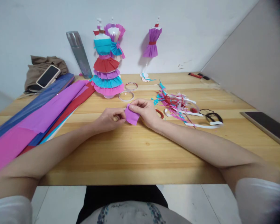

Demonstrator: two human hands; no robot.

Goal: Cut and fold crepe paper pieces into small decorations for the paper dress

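A small piece of purple crepe paper (132, 118) is held just above the table between my two hands. My right hand (145, 111) pinches its top edge between thumb and fingers. At the paper's left edge, the fingers of my left hand (112, 119) are pressed together on it. Something pale and thin shows between the fingertips, too small to make out. Behind my hands lie two rolls of tape (126, 96). A red ring-shaped roll (160, 114) is partly hidden by my right hand.
Dress forms in layered crepe paper (107, 65) and a purple dress form (152, 43) stand at the back. Folded coloured paper sheets (44, 109) lie left, near a phone (48, 76) and a bottle (80, 56). Paper scraps (175, 104) and a dark tablet-like slab (268, 126) are right.
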